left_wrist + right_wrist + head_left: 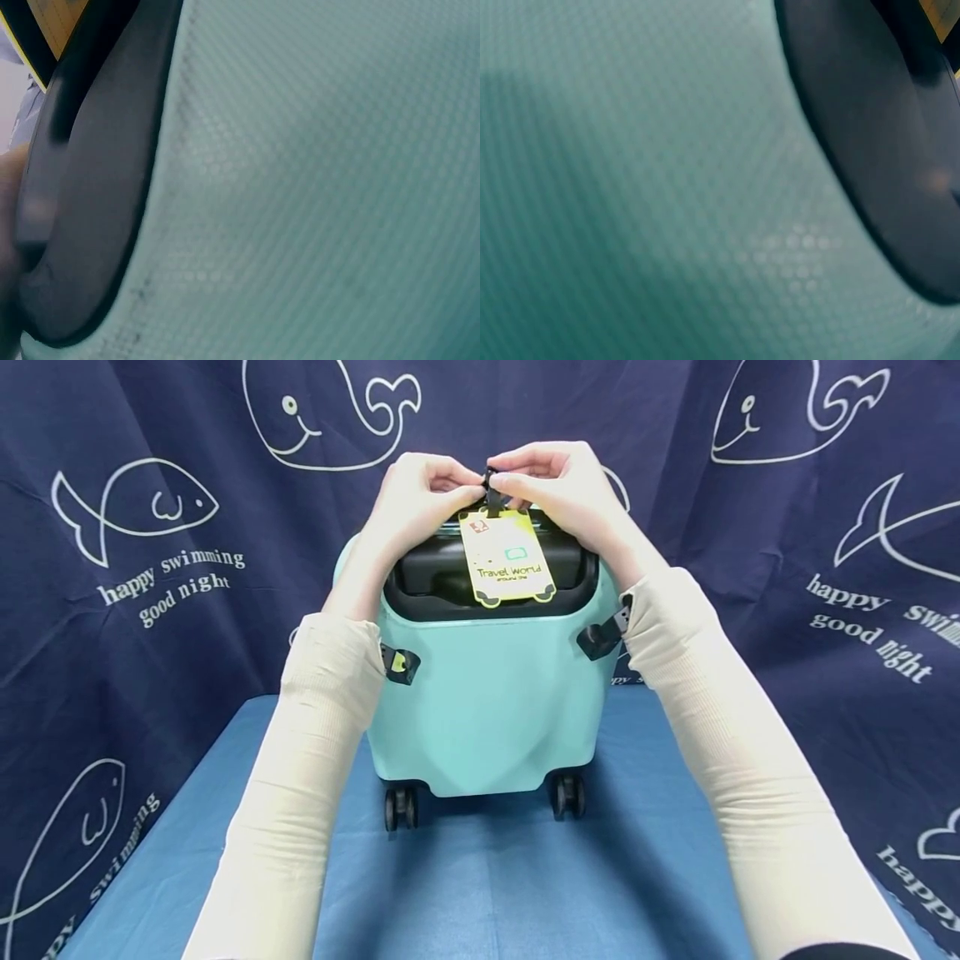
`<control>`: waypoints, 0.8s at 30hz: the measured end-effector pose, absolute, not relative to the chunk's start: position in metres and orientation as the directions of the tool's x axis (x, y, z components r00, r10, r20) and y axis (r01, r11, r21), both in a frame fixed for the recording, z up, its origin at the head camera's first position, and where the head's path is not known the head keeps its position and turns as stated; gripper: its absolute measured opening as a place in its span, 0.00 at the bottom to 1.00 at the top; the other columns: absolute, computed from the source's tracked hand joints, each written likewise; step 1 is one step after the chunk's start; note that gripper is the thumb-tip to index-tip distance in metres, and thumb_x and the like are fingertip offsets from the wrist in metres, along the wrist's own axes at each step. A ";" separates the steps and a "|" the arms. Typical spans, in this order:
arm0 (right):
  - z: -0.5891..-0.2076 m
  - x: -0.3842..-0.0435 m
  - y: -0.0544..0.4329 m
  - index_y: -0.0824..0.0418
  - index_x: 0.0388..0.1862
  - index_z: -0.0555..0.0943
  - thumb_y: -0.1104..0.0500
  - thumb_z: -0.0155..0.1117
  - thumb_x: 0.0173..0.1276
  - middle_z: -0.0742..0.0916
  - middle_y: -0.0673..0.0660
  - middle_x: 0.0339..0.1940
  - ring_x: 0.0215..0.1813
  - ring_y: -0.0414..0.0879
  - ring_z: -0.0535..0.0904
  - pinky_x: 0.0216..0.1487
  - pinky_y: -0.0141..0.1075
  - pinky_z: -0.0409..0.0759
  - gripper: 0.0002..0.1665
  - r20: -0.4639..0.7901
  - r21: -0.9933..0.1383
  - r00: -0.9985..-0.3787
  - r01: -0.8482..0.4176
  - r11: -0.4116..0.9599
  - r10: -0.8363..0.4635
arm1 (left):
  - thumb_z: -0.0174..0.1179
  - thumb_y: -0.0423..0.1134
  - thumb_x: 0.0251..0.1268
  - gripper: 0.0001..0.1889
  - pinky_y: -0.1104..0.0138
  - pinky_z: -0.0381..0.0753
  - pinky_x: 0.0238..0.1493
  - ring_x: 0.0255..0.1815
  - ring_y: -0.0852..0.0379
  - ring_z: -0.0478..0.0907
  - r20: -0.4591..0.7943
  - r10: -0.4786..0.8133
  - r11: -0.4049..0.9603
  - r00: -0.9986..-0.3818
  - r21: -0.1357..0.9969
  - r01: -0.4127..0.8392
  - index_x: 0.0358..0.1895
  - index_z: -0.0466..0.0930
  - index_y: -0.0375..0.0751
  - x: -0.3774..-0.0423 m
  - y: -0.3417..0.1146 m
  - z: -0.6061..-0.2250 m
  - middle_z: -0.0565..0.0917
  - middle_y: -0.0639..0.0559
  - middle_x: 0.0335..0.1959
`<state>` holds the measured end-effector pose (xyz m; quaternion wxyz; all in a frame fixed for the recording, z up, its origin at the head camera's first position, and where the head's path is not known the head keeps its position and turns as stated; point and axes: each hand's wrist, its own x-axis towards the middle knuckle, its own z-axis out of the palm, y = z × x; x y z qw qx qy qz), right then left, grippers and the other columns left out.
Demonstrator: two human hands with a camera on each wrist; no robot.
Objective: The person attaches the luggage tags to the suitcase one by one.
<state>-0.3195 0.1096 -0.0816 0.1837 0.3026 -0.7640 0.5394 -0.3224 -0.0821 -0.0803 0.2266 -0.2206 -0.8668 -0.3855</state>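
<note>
A mint-green suitcase (487,702) stands upright, its black top panel (435,607) facing me in the head view. Over that panel hangs a yellow-edged luggage tag (504,553) printed "Travel World". Its short black strap (492,500) rises near the suitcase's top, where my left hand (420,497) and right hand (566,485) meet. Both hands pinch the strap between thumb and fingers, left and right of each other. How its end is fastened is hidden by the fingertips. Textured green shell (315,180) fills most of the left wrist view, and similar shell (645,165) the right.
Black wheels (568,795) carry the suitcase on a blue cloth-covered table (480,885). A navy curtain (202,410) with white whale and fish drawings hangs behind and at both sides. Small black wrist devices (597,641) sit close to the suitcase's front.
</note>
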 end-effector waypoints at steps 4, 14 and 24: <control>-0.082 -0.319 0.110 0.60 0.46 0.85 0.58 0.70 0.58 0.87 0.44 0.30 0.27 0.39 0.78 0.36 0.27 0.75 0.17 0.607 -0.714 -0.753 -0.657 0.243 -0.254 | 0.64 0.46 0.58 0.12 0.76 0.71 0.42 0.37 0.69 0.81 0.547 0.196 0.556 -0.814 0.622 0.552 0.43 0.85 0.47 -0.323 -0.083 -0.081 0.87 0.57 0.36; -0.083 -0.321 0.111 0.59 0.47 0.85 0.54 0.71 0.57 0.86 0.43 0.28 0.28 0.39 0.76 0.36 0.28 0.71 0.19 0.607 -0.685 -0.750 -0.662 0.304 -0.263 | 0.65 0.45 0.58 0.11 0.76 0.70 0.41 0.35 0.69 0.81 0.539 0.214 0.502 -0.815 0.655 0.565 0.42 0.85 0.45 -0.325 -0.084 -0.082 0.87 0.55 0.36; -0.083 -0.320 0.108 0.62 0.43 0.86 0.53 0.67 0.61 0.85 0.47 0.26 0.27 0.38 0.74 0.34 0.28 0.69 0.16 0.628 -0.623 -0.726 -0.685 0.377 -0.282 | 0.66 0.45 0.57 0.12 0.76 0.71 0.41 0.37 0.68 0.81 0.535 0.187 0.510 -0.824 0.664 0.547 0.42 0.85 0.45 -0.326 -0.083 -0.081 0.87 0.59 0.33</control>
